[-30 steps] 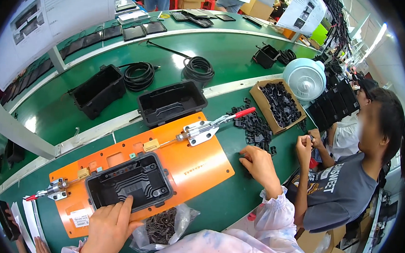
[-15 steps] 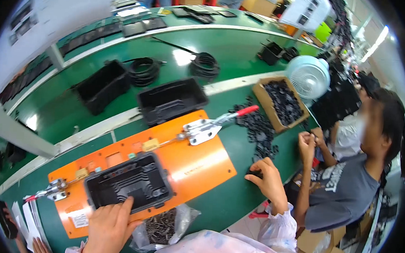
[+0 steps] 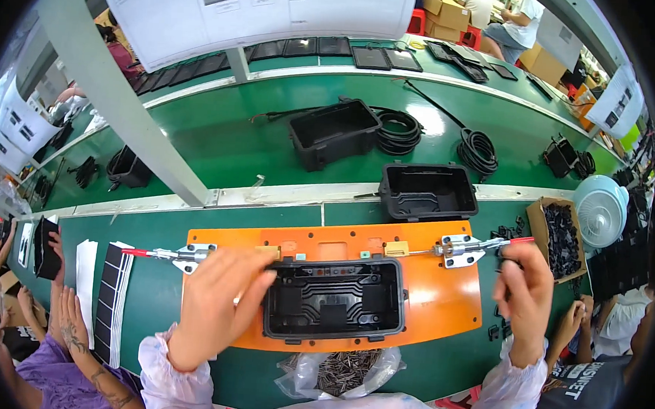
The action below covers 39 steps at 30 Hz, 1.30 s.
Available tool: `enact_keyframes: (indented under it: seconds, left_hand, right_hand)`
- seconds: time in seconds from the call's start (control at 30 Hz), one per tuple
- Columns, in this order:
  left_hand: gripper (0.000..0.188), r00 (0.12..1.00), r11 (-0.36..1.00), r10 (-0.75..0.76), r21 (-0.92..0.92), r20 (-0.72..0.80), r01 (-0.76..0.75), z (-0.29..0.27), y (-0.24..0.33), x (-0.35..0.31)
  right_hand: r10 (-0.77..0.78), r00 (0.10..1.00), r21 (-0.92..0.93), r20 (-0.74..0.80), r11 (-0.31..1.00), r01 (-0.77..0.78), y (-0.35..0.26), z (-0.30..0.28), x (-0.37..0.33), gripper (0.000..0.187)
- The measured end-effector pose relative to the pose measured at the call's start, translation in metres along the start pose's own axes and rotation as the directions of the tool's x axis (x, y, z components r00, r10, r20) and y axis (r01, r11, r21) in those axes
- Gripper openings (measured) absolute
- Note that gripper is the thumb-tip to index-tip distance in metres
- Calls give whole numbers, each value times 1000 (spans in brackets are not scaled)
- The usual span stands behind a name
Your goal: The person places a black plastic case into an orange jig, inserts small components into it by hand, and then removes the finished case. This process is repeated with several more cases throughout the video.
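Observation:
A black plastic box (image 3: 332, 334) sits with its open side up on an orange fixture plate (image 3: 442, 298). My left hand (image 3: 220, 299) is open above the plate's left part, fingers stretched toward the box's left edge. Its fingers cover part of the left toggle clamp (image 3: 189, 256). My right hand (image 3: 526, 295) is curled beside the red handle (image 3: 521, 240) of the right toggle clamp (image 3: 461, 250). Something small and dark shows at its fingertips, too hidden to name. Small black plastic parts (image 3: 495, 331) lie beside that hand.
A plastic bag of screws (image 3: 347, 372) lies near me. Behind the plate stands another black box (image 3: 429, 192); farther back are a third box (image 3: 335, 134) and coiled cables (image 3: 478, 150). A carton of black parts (image 3: 561, 241) and a fan (image 3: 601, 211) stand right. Co-workers sit both sides.
My view has swung left. My left hand has left the box's inside and risen to its left. My right hand has come from the table edge up to the right clamp's handle.

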State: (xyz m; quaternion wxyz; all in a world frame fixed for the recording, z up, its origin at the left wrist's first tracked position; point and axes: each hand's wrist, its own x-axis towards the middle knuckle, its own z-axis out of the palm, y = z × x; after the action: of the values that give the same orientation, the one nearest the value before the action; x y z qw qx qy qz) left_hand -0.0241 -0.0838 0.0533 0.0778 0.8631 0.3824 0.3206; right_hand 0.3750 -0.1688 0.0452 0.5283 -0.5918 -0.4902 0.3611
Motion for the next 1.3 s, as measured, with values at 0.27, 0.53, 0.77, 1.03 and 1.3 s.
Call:
enact_keyframes:
  seconds: [0.27, 0.53, 0.77, 1.03, 1.3]
  left_hand:
    - [17, 995, 995, -60, -76, 82, 67, 19, -31, 17]
    - [17, 996, 996, -62, -54, 66, 66, 21, -38, 8]
    - [24, 995, 998, 58, -36, 77, -55, 24, -40, 1]
    - [36, 973, 970, 189, 129, 135, -206, 22, -39, 1]
    - [43, 972, 956, 206, 188, 114, -225, 29, -40, -6]
  right_hand:
    - [-446, 675, -45, 588, 815, 577, -13, 156, 93, 16]
    - [-652, 355, 40, 670, 510, 859, 8, 205, 100, 17]
    - [-588, 279, -27, 759, 400, 916, -3, 191, 85, 32]
    - [-402, 537, -65, 741, 754, 653, -3, 188, 79, 32]
    - [196, 686, 16, 701, 957, -289, -20, 134, 112, 23]
